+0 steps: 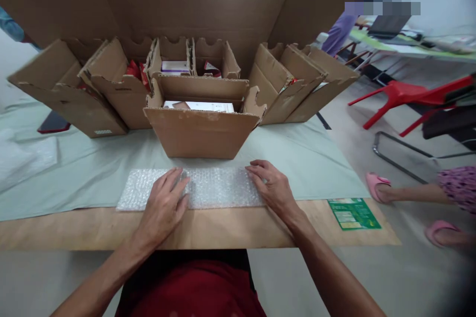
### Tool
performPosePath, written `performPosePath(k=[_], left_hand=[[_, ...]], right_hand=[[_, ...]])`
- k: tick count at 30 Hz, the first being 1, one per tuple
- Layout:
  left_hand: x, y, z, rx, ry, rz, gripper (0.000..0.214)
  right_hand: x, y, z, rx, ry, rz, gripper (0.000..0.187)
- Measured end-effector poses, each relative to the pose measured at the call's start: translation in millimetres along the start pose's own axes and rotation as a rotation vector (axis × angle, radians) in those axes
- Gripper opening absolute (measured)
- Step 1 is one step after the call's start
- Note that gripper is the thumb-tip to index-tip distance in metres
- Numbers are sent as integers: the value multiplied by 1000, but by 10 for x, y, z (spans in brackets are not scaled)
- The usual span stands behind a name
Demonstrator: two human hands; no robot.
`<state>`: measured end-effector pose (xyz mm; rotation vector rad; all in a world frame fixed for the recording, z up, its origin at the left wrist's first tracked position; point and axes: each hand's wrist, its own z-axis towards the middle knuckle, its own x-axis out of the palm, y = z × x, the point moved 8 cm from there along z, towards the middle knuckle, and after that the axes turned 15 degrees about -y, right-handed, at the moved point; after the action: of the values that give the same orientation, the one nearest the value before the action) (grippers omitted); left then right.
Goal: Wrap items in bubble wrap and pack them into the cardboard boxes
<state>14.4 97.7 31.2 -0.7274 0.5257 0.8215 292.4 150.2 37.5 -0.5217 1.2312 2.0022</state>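
Observation:
A long flat strip of bubble wrap lies across the front of the table, partly on the pale green cloth. My left hand rests on it left of its middle, fingers stretched out and slightly spread. At the strip's right end is my right hand, thumb and fingers bent towards the edge of the wrap with a gap showing between them. Just beyond stands a small cardboard box with a white printed carton in it.
Several upright cardboard bins line the back before a tall cardboard panel. More bubble wrap and a dark phone-like object lie left. A green label is on the table's right. A red stool and a person's pink-shod feet are beyond.

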Motion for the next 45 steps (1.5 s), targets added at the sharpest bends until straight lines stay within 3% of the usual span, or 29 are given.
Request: performPosePath(k=[3,7,12,18,23,27,29,32,34,37,40,43,45], left_hand=[[128,63,-8,-1,44,24,34],[154,47,-12,21,69,40,33],[138,71,40,30,107,69,45],[176,86,148,96,165,78,61],[147,8,253,182,150,109,34],[17,-102,329,228,17,89,8],[-68,-184,358,255,-39,69,10],[-193,-385,382,316,-46,-19,13],[-288,-546,377,367,-8,-93,14],[-441,-677,327,390,99,-162,18],[-583,-573,203,314,225,-157,23],[-670,-406,-22,249,382,-145,21],[-671,-341,-191,217,532,-156,18]], right_hand=[[41,50,-35,-166,-33,-178,28],[45,133,-51,-263,-60,-188,27],[-149,89,-33,-118,-159,58,23],[-250,34,-85,-7,-147,291,14],[-218,-9,-95,-8,-125,306,8],[-193,-96,-108,6,-91,277,6],[-245,-49,-99,-20,-82,221,20],[-286,254,-63,-168,23,151,57],[-231,539,-61,-313,178,153,62],[-115,814,-124,-455,429,124,40],[-167,828,-204,-445,503,7,12],[-375,801,-367,-364,522,37,16],[-492,797,-511,-296,591,141,30]])
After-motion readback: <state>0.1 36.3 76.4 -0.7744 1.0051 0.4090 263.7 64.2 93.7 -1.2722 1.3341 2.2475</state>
